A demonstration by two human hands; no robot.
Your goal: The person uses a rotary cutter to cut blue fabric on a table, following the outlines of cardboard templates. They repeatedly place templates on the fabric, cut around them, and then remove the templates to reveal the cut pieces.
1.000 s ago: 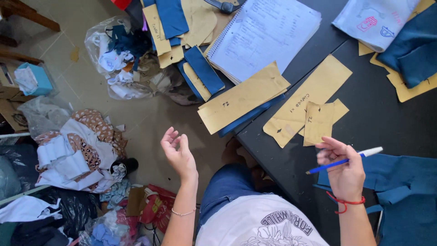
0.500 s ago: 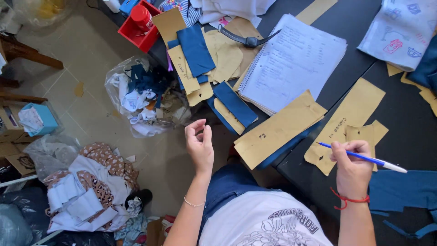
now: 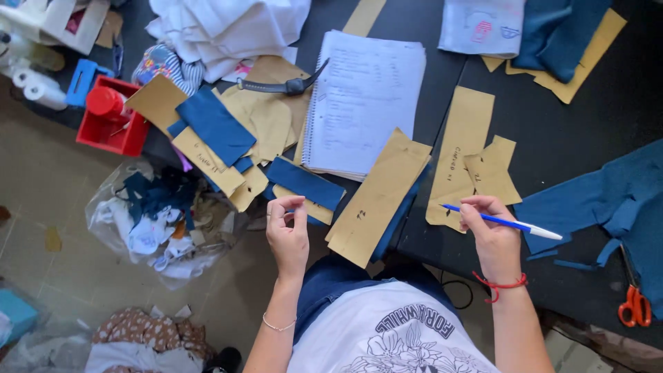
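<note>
- The right hand [image 3: 492, 238] is closed around a blue and white pen [image 3: 502, 222], held near level, its white end pointing toward three o'clock.
- The left hand [image 3: 288, 231] holds nothing; its fingers curl loosely, thumb and fingertips close together, just off the edge of the dark table [image 3: 566, 145].
- At twelve o'clock from the left hand lies a blue cloth strip [image 3: 304, 182]; at two o'clock, a long brown paper pattern [image 3: 378, 197] overhangs the table edge.
- At twelve o'clock from the right hand lie two more brown paper pieces [image 3: 469, 148].
- An open notebook [image 3: 366, 97] lies beyond them.
- Orange-handled scissors [image 3: 634, 304] lie at four o'clock from the right hand, well apart.
</note>
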